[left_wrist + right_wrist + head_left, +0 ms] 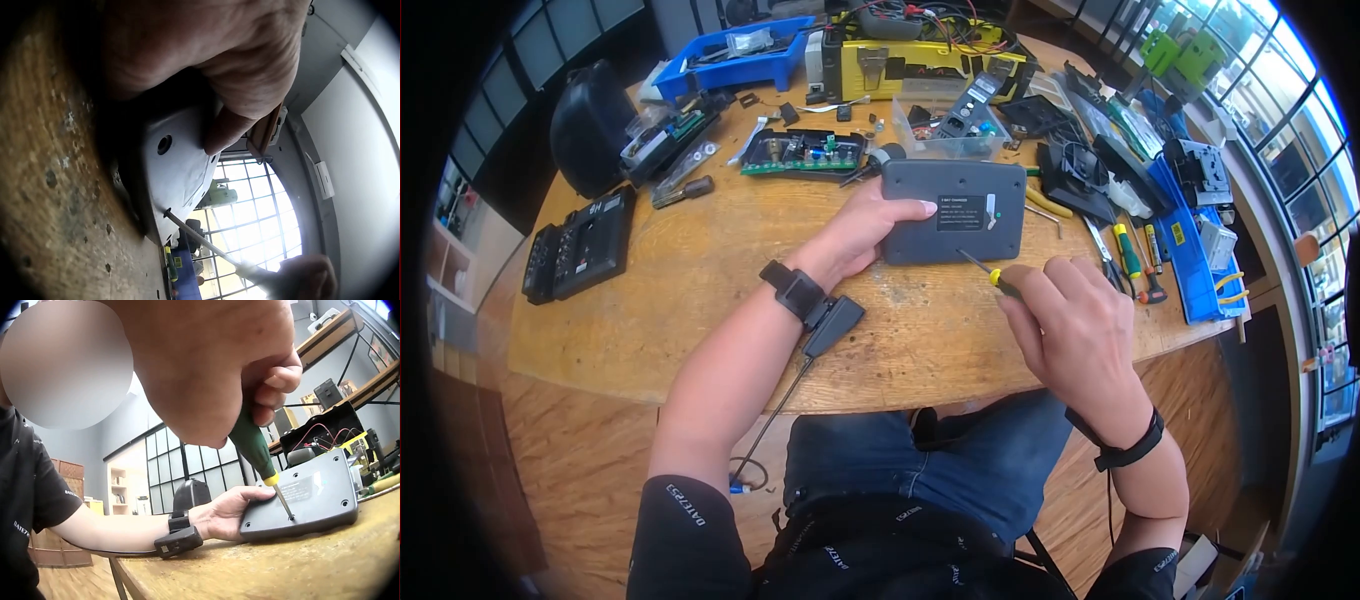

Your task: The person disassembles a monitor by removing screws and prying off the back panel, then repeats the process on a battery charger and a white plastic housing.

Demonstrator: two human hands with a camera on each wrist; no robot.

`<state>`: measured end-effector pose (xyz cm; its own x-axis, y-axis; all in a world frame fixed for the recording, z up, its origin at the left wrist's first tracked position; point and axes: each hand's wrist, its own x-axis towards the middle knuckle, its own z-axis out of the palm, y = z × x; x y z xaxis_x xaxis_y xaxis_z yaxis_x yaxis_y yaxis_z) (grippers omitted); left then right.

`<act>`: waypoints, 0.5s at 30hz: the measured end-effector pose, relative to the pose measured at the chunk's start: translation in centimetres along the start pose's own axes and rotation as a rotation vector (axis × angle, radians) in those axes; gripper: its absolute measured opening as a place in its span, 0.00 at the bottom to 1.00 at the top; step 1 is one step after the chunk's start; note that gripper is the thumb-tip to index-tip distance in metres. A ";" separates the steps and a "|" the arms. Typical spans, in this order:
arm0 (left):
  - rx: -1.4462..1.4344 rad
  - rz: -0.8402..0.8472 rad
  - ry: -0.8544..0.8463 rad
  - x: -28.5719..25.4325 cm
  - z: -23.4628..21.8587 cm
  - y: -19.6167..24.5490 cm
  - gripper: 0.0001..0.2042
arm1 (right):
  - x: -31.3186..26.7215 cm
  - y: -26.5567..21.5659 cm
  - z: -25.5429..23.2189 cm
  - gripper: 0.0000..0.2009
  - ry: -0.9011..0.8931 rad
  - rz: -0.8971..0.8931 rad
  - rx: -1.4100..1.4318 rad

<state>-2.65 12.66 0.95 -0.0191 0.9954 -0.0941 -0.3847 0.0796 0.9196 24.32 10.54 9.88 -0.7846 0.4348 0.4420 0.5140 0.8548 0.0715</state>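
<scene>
A dark grey plastic charger (920,185) with a printed label is tilted up on the wooden table, its screw-holed face toward me. My left hand (857,232) grips its left side, thumb lying across the face beside the label. My right hand (1078,318) holds a screwdriver (253,447) with a green handle and yellow collar. In the right wrist view the screwdriver's tip sits in the screw hole (291,517) at the middle of the charger's near edge. The left wrist view shows the shaft (200,239) entering that same hole.
Behind the charger lie a green circuit board (805,152) and a clear plastic box (950,128) of parts. A blue tray (1195,255), scissors (1105,255) and another green-handled screwdriver (1127,250) are at the right. A black multi-bay device (580,245) stands at the left.
</scene>
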 end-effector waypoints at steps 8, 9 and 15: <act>-0.014 -0.008 -0.006 -0.2 0.3 0.2 0.24 | -0.1 0.3 0.7 0.15 0.047 0.042 0.134; -0.013 -0.007 -0.004 -0.2 0.3 0.2 0.24 | -0.1 0.4 0.9 0.15 0.047 0.040 0.133; -0.013 0.007 -0.028 -0.1 -0.1 0.1 0.25 | 0.8 0.3 0.6 0.12 0.231 0.001 0.118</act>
<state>-2.73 12.60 1.00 0.0041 0.9970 -0.0768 -0.3970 0.0721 0.9150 23.61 11.32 9.77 -0.6774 0.3711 0.6351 0.4598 0.8876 -0.0282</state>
